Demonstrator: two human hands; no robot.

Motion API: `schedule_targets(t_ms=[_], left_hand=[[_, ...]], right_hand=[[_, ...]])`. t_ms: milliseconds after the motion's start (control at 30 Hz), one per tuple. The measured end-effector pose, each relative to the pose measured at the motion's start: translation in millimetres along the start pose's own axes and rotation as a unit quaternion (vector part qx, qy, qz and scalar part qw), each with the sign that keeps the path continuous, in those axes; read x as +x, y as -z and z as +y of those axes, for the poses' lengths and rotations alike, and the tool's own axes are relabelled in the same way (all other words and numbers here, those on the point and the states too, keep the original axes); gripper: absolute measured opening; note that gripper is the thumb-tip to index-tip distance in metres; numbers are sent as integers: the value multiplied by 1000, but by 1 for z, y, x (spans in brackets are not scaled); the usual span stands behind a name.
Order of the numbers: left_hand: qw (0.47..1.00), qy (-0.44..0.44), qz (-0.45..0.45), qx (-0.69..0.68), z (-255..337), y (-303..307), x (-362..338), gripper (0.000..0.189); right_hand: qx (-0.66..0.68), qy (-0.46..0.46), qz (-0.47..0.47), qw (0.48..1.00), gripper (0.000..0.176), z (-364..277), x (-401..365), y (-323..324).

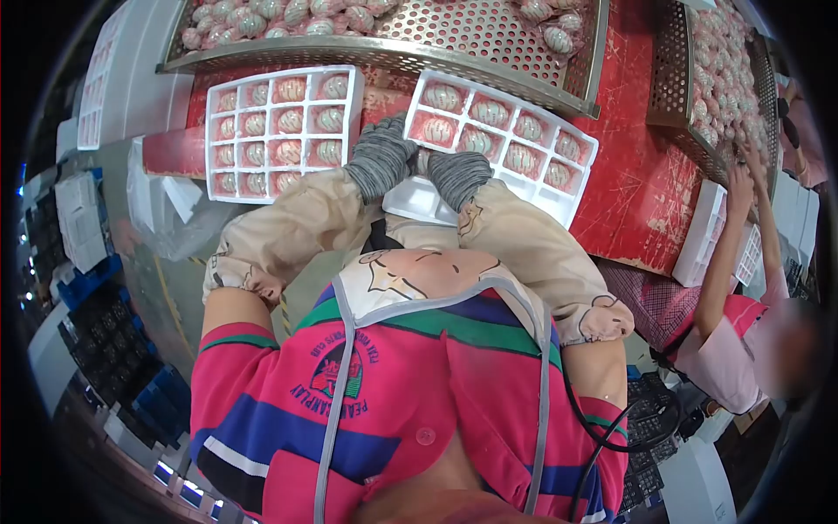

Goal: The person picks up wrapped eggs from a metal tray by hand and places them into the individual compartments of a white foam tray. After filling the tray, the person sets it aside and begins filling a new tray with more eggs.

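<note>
My left hand (382, 159), in a grey knitted glove, lies between two white compartment trays. Its bent fingers are pressed together near the left edge of the right tray (569, 208); what they hold, if anything, is hidden. Over the lower left of that tray is my right hand (460, 178), gloved alike, its fingers curled in and mostly hidden. A wrapped, striped ball (422, 162) shows at its fingertips, between both hands. Similar balls fill the tilted tray's upper rows, with bare white cells lower down. Wrapped balls sit throughout the left tray (212, 140).
A perforated metal bin (393, 54) with wrapped balls stands behind the trays on the scratched red table (642, 175). Another metal bin (668, 79) is at right, where a co-worker's hands (740, 179) reach in. White trays (698, 234) lie nearby. Plastic bags (161, 214) hang at left.
</note>
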State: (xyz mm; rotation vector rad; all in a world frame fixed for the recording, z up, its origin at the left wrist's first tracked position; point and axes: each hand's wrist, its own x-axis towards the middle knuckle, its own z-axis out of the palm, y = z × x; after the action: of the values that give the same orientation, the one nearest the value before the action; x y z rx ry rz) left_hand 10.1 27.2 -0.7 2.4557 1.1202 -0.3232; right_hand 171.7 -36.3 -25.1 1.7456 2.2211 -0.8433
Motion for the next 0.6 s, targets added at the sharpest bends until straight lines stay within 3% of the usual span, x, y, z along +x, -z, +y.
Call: schedule_targets(t_ms=[100, 133, 167, 200, 233, 300, 400, 500, 567, 600], left_hand=[[994, -29, 33, -96, -23, 23, 19, 35], [939, -151, 252, -180, -34, 43, 32, 32], [958, -88, 243, -127, -43, 65, 49, 26], [984, 46, 170, -19, -32, 107, 68, 23], [956, 27, 291, -6, -58, 98, 100, 24], [962, 19, 239, 133, -71, 118, 145, 26], [981, 32, 111, 154, -86, 113, 199, 26], [987, 31, 87, 135, -92, 118, 219, 27], [989, 21, 112, 97, -91, 124, 213, 27], [989, 11, 134, 64, -85, 130, 202, 28]], right_hand=[[0, 0, -17, 1000, 29, 2, 6, -1], [3, 0, -22, 1000, 29, 1, 5, -1], [6, 1, -28, 1000, 28, 2, 5, -2], [9, 1, -36, 999, 28, 3, 6, -2], [11, 4, -42, 999, 28, 3, 5, -3], [19, 3, -50, 999, 28, 5, 5, -4], [38, 2, -69, 997, 27, 7, 3, -2], [65, -7, -79, 995, 27, 10, -14, 11], [212, 39, 119, 969, 29, 25, -37, -3], [221, 16, 147, 964, 31, 32, -48, -6]])
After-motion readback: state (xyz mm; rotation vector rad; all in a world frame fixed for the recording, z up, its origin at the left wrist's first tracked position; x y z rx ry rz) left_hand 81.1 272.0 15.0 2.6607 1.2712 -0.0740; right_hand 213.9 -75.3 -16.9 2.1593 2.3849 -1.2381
